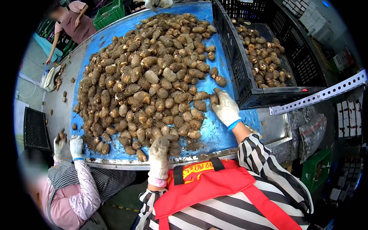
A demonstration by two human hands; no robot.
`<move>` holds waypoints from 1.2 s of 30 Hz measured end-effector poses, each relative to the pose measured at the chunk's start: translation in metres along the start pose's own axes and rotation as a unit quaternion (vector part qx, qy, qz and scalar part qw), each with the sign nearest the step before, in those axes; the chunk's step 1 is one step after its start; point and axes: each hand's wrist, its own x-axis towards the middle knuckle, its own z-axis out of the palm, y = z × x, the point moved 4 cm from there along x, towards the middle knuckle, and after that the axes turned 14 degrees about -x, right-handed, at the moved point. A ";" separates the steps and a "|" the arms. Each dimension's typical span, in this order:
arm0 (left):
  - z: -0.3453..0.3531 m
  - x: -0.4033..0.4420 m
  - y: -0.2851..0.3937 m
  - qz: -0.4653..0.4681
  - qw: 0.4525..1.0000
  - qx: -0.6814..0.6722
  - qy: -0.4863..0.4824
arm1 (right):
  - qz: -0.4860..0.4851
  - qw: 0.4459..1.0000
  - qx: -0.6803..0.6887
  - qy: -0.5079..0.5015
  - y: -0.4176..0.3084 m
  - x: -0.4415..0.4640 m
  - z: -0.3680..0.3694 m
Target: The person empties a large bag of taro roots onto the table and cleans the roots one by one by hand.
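Note:
A large heap of small brown, hairy taro corms [149, 76] covers the blue sheet [220, 130] on the table in front of me. My right hand [226, 109], in a white glove, is at the heap's right edge, its fingers closed on a taro corm [214, 99]. At the near edge of the heap is my left hand [160, 153], gloved, with soil-stained fingers curled together. What those fingers hold, if anything, is blurred and cannot be told from the corms around it.
A black plastic crate [245, 90] with more corms stands at the right, beside a perforated metal bar [318, 94]. At the left, a co-worker's gloved hands [69, 146] are by the table edge. Another person [74, 23] stands far left near a green crate [109, 14]. A gloved hand [159, 4] shows at the far edge.

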 end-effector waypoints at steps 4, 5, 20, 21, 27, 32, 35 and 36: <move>0.023 -0.003 0.007 -0.030 0.998 0.058 -0.027 | 0.005 0.967 0.251 -0.040 0.010 0.002 0.012; 0.028 -0.003 0.008 -0.041 0.997 0.064 -0.032 | 0.018 0.932 0.353 -0.073 0.007 -0.004 0.010; 0.060 0.004 -0.012 -0.096 0.982 -0.027 -0.159 | -0.060 0.804 0.540 -0.243 -0.098 -0.080 -0.028; 0.067 -0.001 -0.008 -0.089 0.985 -0.025 -0.144 | -0.056 0.806 0.531 -0.257 -0.104 -0.079 -0.033; 0.082 -0.013 -0.010 -0.027 0.989 -0.117 -0.090 | -0.102 0.806 0.533 -0.236 -0.115 -0.076 -0.043; 0.080 -0.004 -0.008 -0.084 0.945 -0.305 -0.075 | -0.126 0.809 0.536 -0.208 -0.121 -0.080 -0.049; 0.065 0.009 -0.022 -0.118 0.935 -0.331 -0.044 | -0.103 0.759 0.591 -0.252 -0.108 -0.085 -0.038; 0.067 0.009 -0.018 -0.103 0.934 -0.336 -0.066 | -0.089 0.746 0.608 -0.257 -0.104 -0.084 -0.040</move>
